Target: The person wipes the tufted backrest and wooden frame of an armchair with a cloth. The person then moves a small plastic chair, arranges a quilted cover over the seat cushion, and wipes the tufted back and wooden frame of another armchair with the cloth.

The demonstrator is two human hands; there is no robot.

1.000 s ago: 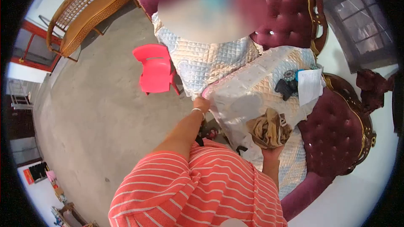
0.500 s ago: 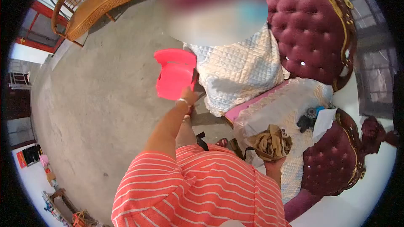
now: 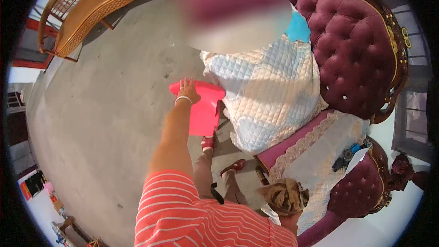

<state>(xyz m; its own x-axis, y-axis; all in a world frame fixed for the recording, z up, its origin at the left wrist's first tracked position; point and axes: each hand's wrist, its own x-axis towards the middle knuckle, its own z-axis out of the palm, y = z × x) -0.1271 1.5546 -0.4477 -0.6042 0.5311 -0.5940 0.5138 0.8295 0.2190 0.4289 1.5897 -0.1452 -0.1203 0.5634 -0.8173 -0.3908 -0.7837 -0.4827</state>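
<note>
A small pink plastic chair point(image 3: 204, 116) stands on the concrete floor. My left hand point(image 3: 188, 92), with a bangle at the wrist, reaches forward and grips the top of its backrest. Low on the right, close to my body, my right hand point(image 3: 291, 222) holds a crumpled brown cloth bundle point(image 3: 287, 196) from below. Most of the right hand's fingers are hidden under the bundle. Something pale shows beneath the cloth, but I cannot make it out.
A maroon tufted sofa point(image 3: 352, 48) with a quilted cover point(image 3: 270, 93) runs along the right. Dark small items point(image 3: 345, 157) lie on its lace-edged cover point(image 3: 311, 148). A wooden bench point(image 3: 98, 7) stands at the far left. A blurred patch hides part of the sofa.
My left hand has moved from the chair's near seat edge to the top of its backrest. The chair appears lower in view. The brown cloth bundle stays in my right hand.
</note>
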